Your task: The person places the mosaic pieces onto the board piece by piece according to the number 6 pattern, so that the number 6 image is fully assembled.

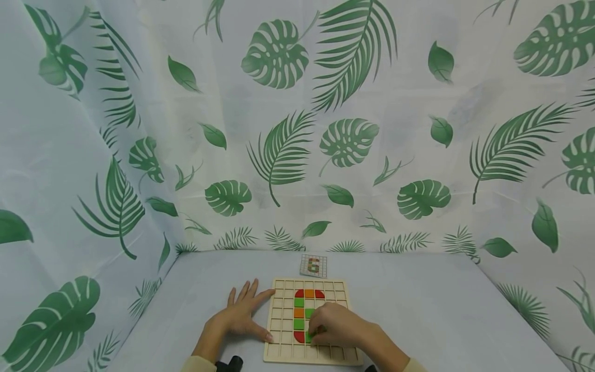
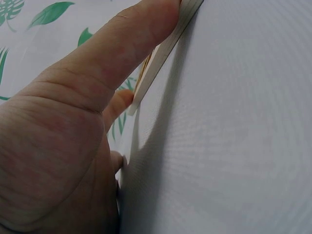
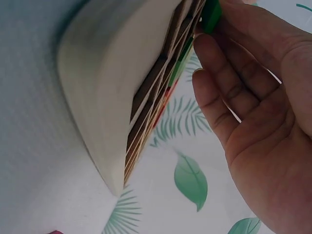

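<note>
A wooden grid board (image 1: 283,349) lies flat on the table, with red, orange and green tiles in several of its cells. My left hand (image 1: 238,316) is spread at the board's left side, its thumb and a fingertip touching the edge. The left wrist view shows that thumb (image 2: 141,34) against the board's side. Over the lower middle of the board, my right hand (image 1: 341,326) pinches a green tile (image 3: 210,14) between thumb and fingers. The fingers hide some cells, so I cannot tell whether the tile touches the board.
Behind the board lies a small pattern card (image 1: 313,265) with a coloured figure on a grid. The white table (image 1: 418,299) extends on both sides. A leaf-printed curtain (image 1: 297,217) stands at the back and along the sides.
</note>
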Tool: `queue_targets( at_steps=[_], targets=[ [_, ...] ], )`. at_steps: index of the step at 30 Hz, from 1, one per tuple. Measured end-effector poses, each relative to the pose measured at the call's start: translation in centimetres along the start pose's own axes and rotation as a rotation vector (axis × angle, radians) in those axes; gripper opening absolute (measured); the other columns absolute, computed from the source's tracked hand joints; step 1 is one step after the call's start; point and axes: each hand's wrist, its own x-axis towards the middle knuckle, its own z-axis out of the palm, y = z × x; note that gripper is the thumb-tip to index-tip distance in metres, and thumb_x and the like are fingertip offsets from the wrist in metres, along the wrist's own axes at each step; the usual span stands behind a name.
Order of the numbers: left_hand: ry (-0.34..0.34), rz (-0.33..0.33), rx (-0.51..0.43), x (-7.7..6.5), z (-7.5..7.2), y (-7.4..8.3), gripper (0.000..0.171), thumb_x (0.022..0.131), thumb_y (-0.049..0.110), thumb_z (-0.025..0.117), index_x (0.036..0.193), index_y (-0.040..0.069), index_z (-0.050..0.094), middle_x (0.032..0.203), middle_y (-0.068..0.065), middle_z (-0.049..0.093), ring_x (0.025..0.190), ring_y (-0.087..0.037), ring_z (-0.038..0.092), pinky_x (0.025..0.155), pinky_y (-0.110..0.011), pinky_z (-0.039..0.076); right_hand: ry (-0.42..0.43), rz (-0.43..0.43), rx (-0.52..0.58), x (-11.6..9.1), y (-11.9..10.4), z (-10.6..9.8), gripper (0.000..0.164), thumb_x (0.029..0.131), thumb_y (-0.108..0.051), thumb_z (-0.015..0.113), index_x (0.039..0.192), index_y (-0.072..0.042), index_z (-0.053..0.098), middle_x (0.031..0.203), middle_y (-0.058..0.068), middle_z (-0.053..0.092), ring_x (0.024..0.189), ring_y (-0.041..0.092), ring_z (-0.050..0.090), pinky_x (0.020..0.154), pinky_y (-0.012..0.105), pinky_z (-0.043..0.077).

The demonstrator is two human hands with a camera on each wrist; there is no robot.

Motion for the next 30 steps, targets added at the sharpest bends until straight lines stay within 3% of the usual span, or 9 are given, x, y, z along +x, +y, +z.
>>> queue_targets(
  at_steps=[16, 30],
  targets=[
    [0.001, -0.008, -0.001, 0.01, 0.05, -0.1, 0.121, 0.059, 0.075, 0.088, 0.161, 0.035, 0.037, 0.174, -0.024, 0.008, 0.16, -0.049, 0.0, 0.12, -0.078, -0.007, 0.02, -0.024, -0.062, -0.2, -0.51, 0.1, 0.012, 0.087, -0.026, 0.084, 0.098, -0.02, 0.084, 0.094, -0.018, 0.076, 0.083, -0.01, 0.061, 0.078, 0.014, 0.052],
    [-0.001, -0.003, -0.002, 0.04, 0.07, -0.23, 0.12, 0.059, 0.076, 0.087, 0.161, 0.036, 0.036, 0.174, -0.023, 0.007, 0.16, -0.049, 0.0, 0.12, -0.078, -0.007, 0.014, -0.022, -0.042, -0.16, -0.34, 0.29, 0.015, 0.086, -0.024, 0.085, 0.1, -0.021, 0.083, 0.097, -0.019, 0.075, 0.087, -0.009, 0.062, 0.081, 0.016, 0.054]
  ],
)
